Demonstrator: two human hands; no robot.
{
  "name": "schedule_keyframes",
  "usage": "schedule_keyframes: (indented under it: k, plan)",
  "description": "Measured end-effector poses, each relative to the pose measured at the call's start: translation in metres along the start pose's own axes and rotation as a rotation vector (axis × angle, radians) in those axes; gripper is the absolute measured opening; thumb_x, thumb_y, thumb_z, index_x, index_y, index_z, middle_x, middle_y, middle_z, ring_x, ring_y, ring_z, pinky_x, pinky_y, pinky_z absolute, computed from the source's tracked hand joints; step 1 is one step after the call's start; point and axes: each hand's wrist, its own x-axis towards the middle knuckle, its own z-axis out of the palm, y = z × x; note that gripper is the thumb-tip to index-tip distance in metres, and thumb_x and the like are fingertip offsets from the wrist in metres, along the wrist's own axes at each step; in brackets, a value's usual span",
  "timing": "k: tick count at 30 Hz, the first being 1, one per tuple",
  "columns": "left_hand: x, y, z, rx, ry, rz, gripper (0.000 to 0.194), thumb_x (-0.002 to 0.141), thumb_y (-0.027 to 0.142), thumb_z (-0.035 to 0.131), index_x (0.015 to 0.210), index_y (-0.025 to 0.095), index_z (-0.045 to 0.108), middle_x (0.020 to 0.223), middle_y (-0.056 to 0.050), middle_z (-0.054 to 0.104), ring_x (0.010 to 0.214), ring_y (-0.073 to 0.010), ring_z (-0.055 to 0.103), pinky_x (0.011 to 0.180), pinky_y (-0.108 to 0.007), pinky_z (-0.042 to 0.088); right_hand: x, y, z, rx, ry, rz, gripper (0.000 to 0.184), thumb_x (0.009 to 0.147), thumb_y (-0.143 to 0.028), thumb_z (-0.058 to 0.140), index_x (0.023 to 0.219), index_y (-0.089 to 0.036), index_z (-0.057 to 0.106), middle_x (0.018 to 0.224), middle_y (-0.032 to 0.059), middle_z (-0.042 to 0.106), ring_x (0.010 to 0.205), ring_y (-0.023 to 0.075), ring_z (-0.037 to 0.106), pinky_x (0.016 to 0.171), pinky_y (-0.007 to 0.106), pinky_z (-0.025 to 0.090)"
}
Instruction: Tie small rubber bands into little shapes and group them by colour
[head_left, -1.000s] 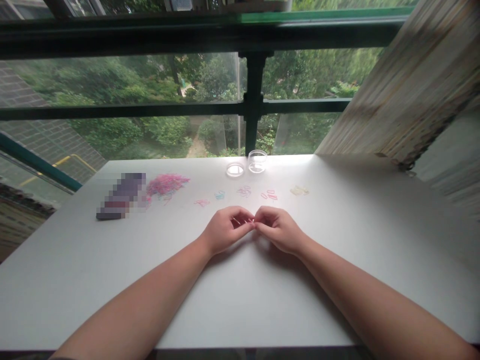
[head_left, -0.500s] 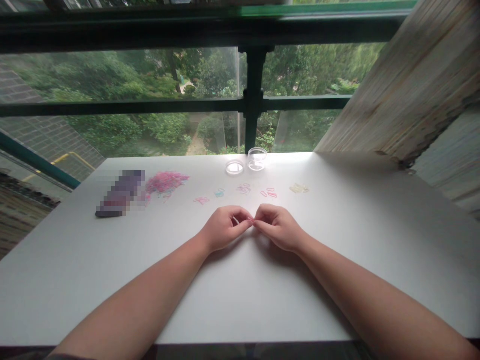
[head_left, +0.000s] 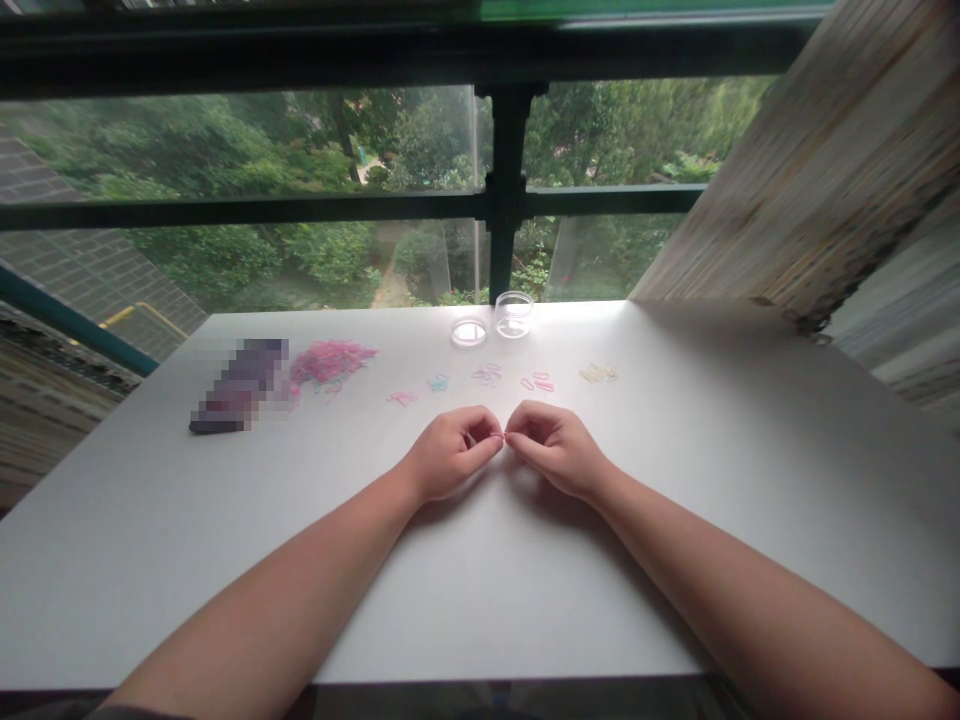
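Observation:
Above the middle of the white table (head_left: 480, 580), my left hand (head_left: 459, 452) and my right hand (head_left: 559, 448) meet almost fingertip to fingertip. Each is closed in a pinch of thumb and forefinger. Between them is a tiny pink paper clip (head_left: 503, 436), mostly covered by the fingertips. Just beyond the hands lie small groups of paper clips sorted by colour: pink (head_left: 401, 398), blue (head_left: 437, 383), purple (head_left: 487, 375), deeper pink (head_left: 538, 382) and pale yellow (head_left: 598, 373).
A large heap of mixed pink and blue clips (head_left: 330, 362) lies at the left, beside a blurred-out dark object (head_left: 240, 388). A clear round container (head_left: 514, 316) and its separate round lid (head_left: 469, 333) stand near the window. A curtain (head_left: 742, 190) hangs at the right.
The fingertips have drawn very slightly apart, and the pinches are still closed. The view has tipped a little. The clip groups, container and lid have stayed in place on the table.

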Motion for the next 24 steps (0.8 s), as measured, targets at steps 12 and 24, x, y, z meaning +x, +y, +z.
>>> schedule_keyframes:
  k: [12,24]
  plan:
    - [0.0005,-0.0013,0.0002,0.005,0.056,0.024,0.016,0.084,0.028,0.05,0.079,0.016,0.06,0.07,0.001,0.058,0.066,-0.0108,0.051,0.063,-0.022,0.04,-0.0008,0.0028,0.0007,-0.109,-0.01,-0.045,0.006,0.075,-0.015,0.051,0.069,-0.017,0.051,0.061,-0.0027,0.048,0.058,0.0099,0.043,0.056,0.023,0.036]
    - [-0.0002,-0.0028,0.0008,-0.092,0.082,0.039,0.014,0.081,0.027,0.055,0.082,0.015,0.062,0.075,-0.002,0.061,0.064,-0.0095,0.052,0.058,-0.02,0.042,-0.0002,0.0016,0.0008,-0.121,-0.05,-0.018,0.007,0.075,-0.014,0.051,0.069,-0.018,0.05,0.06,-0.0033,0.047,0.057,0.0096,0.043,0.055,0.022,0.036]
